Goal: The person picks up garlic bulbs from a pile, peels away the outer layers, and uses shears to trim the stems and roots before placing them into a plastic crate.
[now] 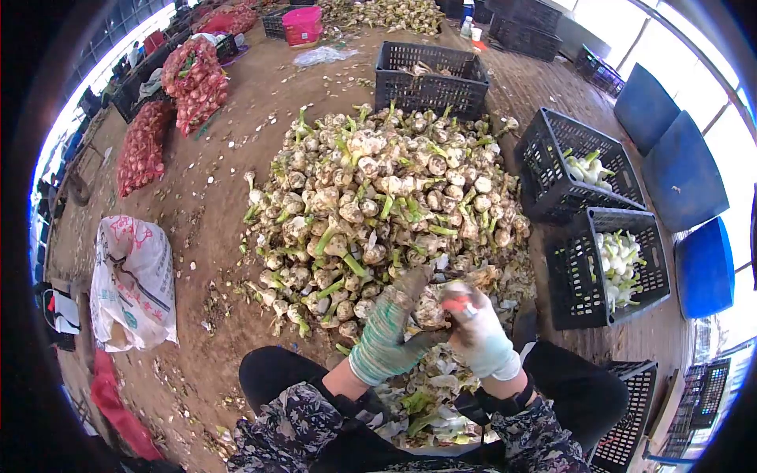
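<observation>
A large heap of dirty garlic bulbs [394, 197] with short green stems lies on the ground in front of my knees. My left hand [394, 327], in a soiled green and white glove, is curved around the left side of a bulb [431, 309]. Against the bulb's right side is my right hand [475, 327], gloved too, its fingers closed round a small red-handled tool [457, 303] whose working end I cannot make out. Loose peels and leaves [426, 394] lie between my legs, below both hands.
Black crates [615, 169] [561, 296] with cleaned white bulbs stand at the right, beside blue chairs [684, 169]. Another black crate [432, 98] is behind the heap. At the left are a white sack [134, 284] and red net bags [195, 83]; a pink bucket [302, 26] stands further back.
</observation>
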A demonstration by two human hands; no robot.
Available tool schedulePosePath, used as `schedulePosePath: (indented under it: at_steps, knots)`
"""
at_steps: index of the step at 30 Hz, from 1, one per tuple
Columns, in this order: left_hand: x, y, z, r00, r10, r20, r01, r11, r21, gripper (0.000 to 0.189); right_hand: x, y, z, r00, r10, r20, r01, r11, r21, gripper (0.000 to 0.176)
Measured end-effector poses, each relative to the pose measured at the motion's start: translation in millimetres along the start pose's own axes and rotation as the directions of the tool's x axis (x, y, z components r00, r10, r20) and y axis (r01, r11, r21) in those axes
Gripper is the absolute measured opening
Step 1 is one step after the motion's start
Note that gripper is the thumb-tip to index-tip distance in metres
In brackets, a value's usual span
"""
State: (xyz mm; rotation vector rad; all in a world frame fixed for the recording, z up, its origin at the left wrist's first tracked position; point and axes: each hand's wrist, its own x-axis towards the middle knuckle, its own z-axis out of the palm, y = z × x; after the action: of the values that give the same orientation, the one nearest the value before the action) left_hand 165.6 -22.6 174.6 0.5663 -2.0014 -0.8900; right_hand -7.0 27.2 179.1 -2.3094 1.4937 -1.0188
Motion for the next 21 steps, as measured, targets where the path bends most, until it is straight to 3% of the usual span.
schedulePosePath:
  at_steps: [1, 2, 3, 4, 5, 6, 7, 9, 10, 11, 12, 13, 14, 15, 16, 18, 20, 21]
  knots:
    - [0.7, -0.1, 0.5, 1.000, 0.003, 0.004, -0.003, 1.000, -0.002, 0.077, 0.2, -8.4, 5.0, 0.968, 0.252, -0.018, -0.225, 0.893, 0.390, 0.022]
    - [1.1, -0.8, 1.0, 1.000, -0.006, -0.005, 0.006, 0.999, -0.051, 0.077, 1.1, -15.0, 5.4, 0.879, 0.472, 0.063, -0.371, 0.596, 0.712, 0.024]
    - [1.1, -1.3, 1.2, 1.000, -0.017, -0.014, 0.015, 0.995, -0.099, 0.077, 2.6, -12.5, -8.6, 0.991, 0.117, 0.058, -0.111, 0.989, -0.101, 0.026]
    - [1.2, -1.5, 1.6, 1.000, -0.018, -0.012, 0.016, 0.995, -0.098, 0.077, 2.3, -12.7, -5.6, 0.991, 0.119, 0.057, -0.113, 0.989, -0.100, 0.026]
    - [1.0, -1.5, 2.4, 0.999, -0.033, -0.031, 0.027, 0.981, -0.192, 0.078, 1.7, -13.8, 0.4, 0.864, 0.498, 0.073, -0.459, 0.719, 0.522, 0.028]
    - [0.8, -1.4, 3.1, 0.998, -0.051, -0.048, 0.035, 0.958, -0.285, 0.079, 1.3, -15.8, 5.5, 0.629, 0.709, 0.319, -0.491, 0.044, 0.870, 0.037]
    - [1.3, -1.3, 3.4, 0.997, 0.031, -0.074, -0.046, 0.976, -0.212, 0.082, 1.8, -18.4, 8.4, 0.627, 0.711, 0.319, -0.490, 0.042, 0.871, 0.037]
    - [-0.2, -3.8, 2.3, 0.999, 0.005, -0.039, -0.013, 0.977, -0.212, 0.083, 4.4, -22.9, 13.4, 0.770, 0.638, -0.008, -0.332, 0.411, 0.849, 0.023]
    - [-2.1, -5.2, 2.4, 1.000, -0.023, -0.008, 0.021, 0.977, -0.210, 0.084, 5.1, -24.1, 15.9, 0.770, 0.638, -0.007, -0.332, 0.410, 0.850, 0.023]
    - [-3.3, -5.3, 6.4, 1.000, -0.025, -0.007, 0.023, 0.977, -0.210, 0.084, 5.5, -25.1, 18.4, 0.688, 0.726, 0.019, -0.378, 0.335, 0.863, 0.025]
    - [-3.9, -4.3, 13.1, 0.981, -0.156, -0.117, 0.109, 0.936, -0.333, 0.075, 5.4, -26.5, 21.1, 0.595, 0.802, 0.048, -0.414, 0.255, 0.874, 0.027]
    - [-4.2, -3.7, 16.4, 0.933, -0.294, -0.209, 0.172, 0.871, -0.459, 0.068, 5.0, -26.9, 25.5, 0.626, 0.780, 0.001, -0.445, 0.356, 0.822, 0.032]
    - [-3.3, -4.9, 13.2, 0.932, -0.295, -0.209, 0.173, 0.871, -0.459, 0.068, 4.7, -20.6, 32.9, 0.713, 0.700, -0.043, -0.390, 0.446, 0.806, 0.034]
    - [-0.7, -7.5, 7.0, 0.789, -0.614, -0.005, 0.410, 0.533, -0.740, 0.061, -0.3, -21.5, 36.3, 0.710, 0.704, -0.022, -0.392, 0.422, 0.818, 0.032]
    - [2.1, -9.8, 2.3, 0.566, -0.772, 0.289, 0.520, 0.063, -0.852, 0.058, -3.4, -22.3, 38.9, 0.710, 0.704, 0.000, -0.393, 0.397, 0.829, 0.031]
    - [1.7, -17.6, 13.3, 0.554, -0.790, 0.263, 0.536, 0.096, -0.838, 0.063, -1.8, -25.1, 30.5, 0.701, 0.710, 0.064, -0.419, 0.338, 0.843, 0.030]
    - [-8.5, -29.3, 23.0, 0.652, -0.745, 0.145, 0.593, 0.381, -0.710, 0.063, -8.5, -15.2, 25.0, 0.706, 0.693, 0.146, -0.433, 0.259, 0.863, 0.028]
    - [-13.9, -35.1, 25.0, 0.660, -0.735, 0.158, 0.596, 0.383, -0.705, 0.060, -10.0, -10.0, 25.2, 0.691, 0.711, 0.129, -0.442, 0.274, 0.854, 0.029]
